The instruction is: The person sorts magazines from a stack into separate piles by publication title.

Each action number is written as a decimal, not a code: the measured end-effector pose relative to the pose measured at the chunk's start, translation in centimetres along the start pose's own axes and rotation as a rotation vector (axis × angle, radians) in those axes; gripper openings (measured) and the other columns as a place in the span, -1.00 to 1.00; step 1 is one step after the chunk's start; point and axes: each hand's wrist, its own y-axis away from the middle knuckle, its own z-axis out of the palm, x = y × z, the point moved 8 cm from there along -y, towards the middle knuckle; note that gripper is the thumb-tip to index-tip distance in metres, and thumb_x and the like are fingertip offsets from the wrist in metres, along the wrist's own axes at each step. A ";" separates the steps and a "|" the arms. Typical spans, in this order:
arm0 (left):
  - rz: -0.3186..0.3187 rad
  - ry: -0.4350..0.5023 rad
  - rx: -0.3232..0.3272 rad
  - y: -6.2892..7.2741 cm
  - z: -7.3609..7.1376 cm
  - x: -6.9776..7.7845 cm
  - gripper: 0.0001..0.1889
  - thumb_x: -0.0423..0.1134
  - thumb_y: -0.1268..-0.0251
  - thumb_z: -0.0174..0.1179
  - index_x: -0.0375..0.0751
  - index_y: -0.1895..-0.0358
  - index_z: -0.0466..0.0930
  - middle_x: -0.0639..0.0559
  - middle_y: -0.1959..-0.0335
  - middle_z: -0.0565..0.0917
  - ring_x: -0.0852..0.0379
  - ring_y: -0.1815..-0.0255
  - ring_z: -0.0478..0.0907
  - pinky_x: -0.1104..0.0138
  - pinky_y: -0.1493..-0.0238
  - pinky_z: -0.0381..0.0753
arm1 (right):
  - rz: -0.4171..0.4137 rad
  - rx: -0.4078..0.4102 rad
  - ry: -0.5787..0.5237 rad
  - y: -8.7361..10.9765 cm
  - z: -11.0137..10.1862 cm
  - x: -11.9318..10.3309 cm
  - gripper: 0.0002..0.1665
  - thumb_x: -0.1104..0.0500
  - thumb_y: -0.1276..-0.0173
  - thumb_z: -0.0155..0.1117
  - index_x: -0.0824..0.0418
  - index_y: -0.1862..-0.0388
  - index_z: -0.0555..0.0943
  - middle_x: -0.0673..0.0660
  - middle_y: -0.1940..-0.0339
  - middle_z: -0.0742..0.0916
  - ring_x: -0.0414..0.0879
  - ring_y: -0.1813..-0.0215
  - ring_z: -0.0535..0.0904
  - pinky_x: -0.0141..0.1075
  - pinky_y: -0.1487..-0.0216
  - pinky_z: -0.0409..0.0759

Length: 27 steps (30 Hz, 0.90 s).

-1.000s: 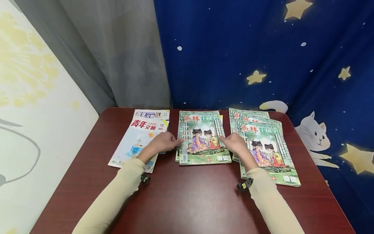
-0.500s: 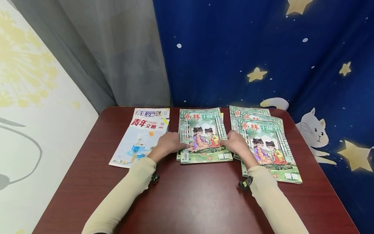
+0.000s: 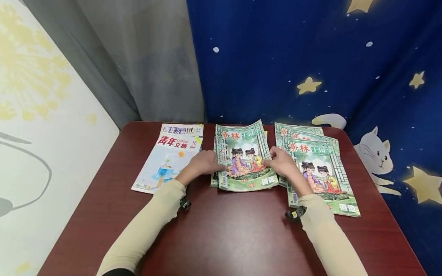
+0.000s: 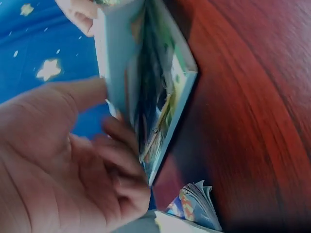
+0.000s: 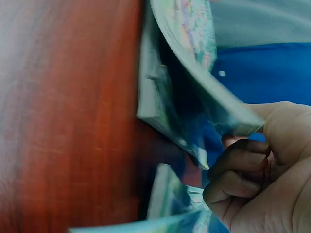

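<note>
In the head view, a green magazine (image 3: 246,172) with two cartoon children on its cover bows upward above the middle pile. My left hand (image 3: 204,163) pinches its left edge, thumb on the cover, while my right hand (image 3: 282,163) pinches the opposite edge. The left wrist view shows the raised magazine (image 4: 119,53) tilted away from a second magazine (image 4: 182,87) lying on the table, with a dark gap between. From the right wrist, thumb and fingers grip the raised magazine's (image 5: 214,92) corner; the lower magazine (image 5: 150,92) lies beneath it.
To the left lie overlapping magazines, one with a red title (image 3: 165,165) over one with a purple title (image 3: 177,129). Several green magazines (image 3: 321,172) fan out on the right, close to my right hand. The dark red table (image 3: 228,237) backs onto grey and blue curtains (image 3: 248,69).
My left hand has moved right and farther onto the middle magazine's edge. That magazine, flat before, now curves up off its pile between both hands. The side piles stay in place.
</note>
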 end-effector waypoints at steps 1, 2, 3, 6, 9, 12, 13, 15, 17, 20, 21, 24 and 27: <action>0.023 0.035 -0.019 0.1 0.1 0.1 -0.35 0.28 -0.35 0.34 -0.01 0.74 0.33 0.17 0.76 0.25 0.18 0.69 0.18 0.30 0.56 0.23 | -0.004 -0.005 -0.032 0.2 -0.2 0.1 -0.58 -0.03 -0.44 0.40 0.13 0.18 0.34 -0.06 0.60 0.34 -0.12 0.55 0.27 -0.22 0.43 0.31; 0.048 0.072 -0.034 0.1 0.2 0.3 -0.34 0.26 -0.38 0.33 0.00 0.77 0.30 0.19 0.78 0.22 0.20 0.71 0.14 0.31 0.58 0.19 | -0.005 -0.010 -0.068 0.5 -0.6 0.2 -0.60 -0.02 -0.45 0.39 0.13 0.16 0.35 -0.09 0.63 0.33 -0.14 0.58 0.25 -0.24 0.45 0.30; 0.073 0.115 -0.048 0.2 0.3 0.6 -0.34 0.24 -0.40 0.32 0.01 0.78 0.29 0.20 0.80 0.21 0.21 0.72 0.11 0.32 0.58 0.17 | -0.009 -0.007 -0.092 0.8 -1.0 0.4 -0.61 -0.01 -0.46 0.38 0.13 0.15 0.36 -0.12 0.66 0.31 -0.16 0.59 0.23 -0.25 0.47 0.29; 0.139 0.200 -0.053 0.7 0.3 1.6 -0.36 0.21 -0.43 0.30 0.04 0.77 0.29 0.23 0.80 0.21 0.24 0.71 0.10 0.34 0.56 0.18 | -0.014 -0.002 -0.169 2.0 -2.4 1.1 -0.61 0.01 -0.47 0.38 0.15 0.13 0.35 -0.14 0.68 0.27 -0.17 0.62 0.18 -0.27 0.52 0.25; 0.178 0.251 -0.008 1.3 0.2 2.9 -0.38 0.19 -0.43 0.32 0.05 0.75 0.28 0.23 0.78 0.22 0.23 0.69 0.14 0.34 0.54 0.20 | -0.011 -0.005 -0.215 3.3 -3.3 1.9 -0.57 -0.02 -0.49 0.38 0.14 0.12 0.32 -0.13 0.66 0.25 -0.17 0.61 0.15 -0.27 0.51 0.23; 0.206 0.274 0.038 2.0 0.3 4.4 -0.39 0.17 -0.42 0.34 0.05 0.75 0.31 0.24 0.79 0.25 0.23 0.70 0.19 0.35 0.55 0.21 | -0.015 -0.007 -0.241 4.5 -4.1 2.8 -0.55 -0.05 -0.50 0.38 0.14 0.11 0.30 -0.12 0.64 0.25 -0.17 0.61 0.14 -0.26 0.53 0.21; 0.218 0.278 0.044 2.2 0.5 5.1 -0.40 0.16 -0.41 0.34 0.05 0.75 0.33 0.24 0.79 0.26 0.24 0.70 0.21 0.35 0.56 0.21 | -0.014 -0.002 -0.236 4.9 -4.5 3.2 -0.55 -0.06 -0.50 0.38 0.14 0.11 0.30 -0.12 0.64 0.25 -0.18 0.62 0.14 -0.25 0.55 0.20; 0.243 0.282 0.047 2.6 1.1 6.6 -0.42 0.17 -0.40 0.34 0.05 0.75 0.36 0.24 0.80 0.29 0.25 0.71 0.23 0.36 0.58 0.20 | -0.014 0.018 -0.221 5.8 -5.5 4.1 -0.55 -0.05 -0.50 0.38 0.14 0.10 0.32 -0.12 0.65 0.25 -0.18 0.63 0.16 -0.24 0.57 0.23; 0.259 0.283 0.038 2.8 1.8 8.0 -0.42 0.17 -0.40 0.34 0.05 0.75 0.39 0.24 0.80 0.31 0.26 0.71 0.27 0.37 0.59 0.20 | -0.014 0.043 -0.201 6.7 -6.5 5.1 -0.57 -0.03 -0.49 0.39 0.16 0.10 0.34 -0.12 0.67 0.26 -0.18 0.65 0.19 -0.22 0.58 0.24; 0.280 0.275 0.016 2.8 2.8 9.9 -0.40 0.18 -0.40 0.33 0.04 0.77 0.37 0.24 0.82 0.30 0.26 0.71 0.26 0.38 0.61 0.16 | -0.018 0.074 -0.140 8.1 -7.9 6.4 -0.60 -0.03 -0.49 0.40 0.17 0.11 0.40 -0.12 0.67 0.28 -0.18 0.62 0.25 -0.20 0.54 0.27; 0.289 0.271 0.010 2.7 3.2 10.5 -0.39 0.18 -0.41 0.33 0.04 0.78 0.36 0.24 0.82 0.29 0.26 0.72 0.25 0.38 0.61 0.15 | -0.017 0.084 -0.118 8.5 -8.3 6.8 -0.61 -0.03 -0.48 0.40 0.17 0.11 0.41 -0.12 0.66 0.28 -0.17 0.60 0.26 -0.20 0.52 0.27; 0.325 0.259 0.010 2.5 4.1 12.3 -0.37 0.18 -0.41 0.32 0.03 0.79 0.33 0.24 0.83 0.26 0.28 0.74 0.21 0.40 0.63 0.11 | -0.001 0.101 -0.072 9.8 -9.2 8.3 -0.63 -0.03 -0.49 0.40 0.16 0.12 0.43 -0.12 0.65 0.27 -0.18 0.60 0.27 -0.20 0.50 0.29; 0.368 0.230 0.027 2.1 4.8 14.3 -0.36 0.19 -0.41 0.31 0.05 0.80 0.31 0.26 0.85 0.24 0.30 0.75 0.18 0.42 0.63 0.09 | 0.040 0.101 -0.077 11.0 -10.0 10.1 -0.62 -0.04 -0.50 0.38 0.16 0.07 0.42 -0.14 0.67 0.30 -0.19 0.62 0.34 -0.22 0.52 0.33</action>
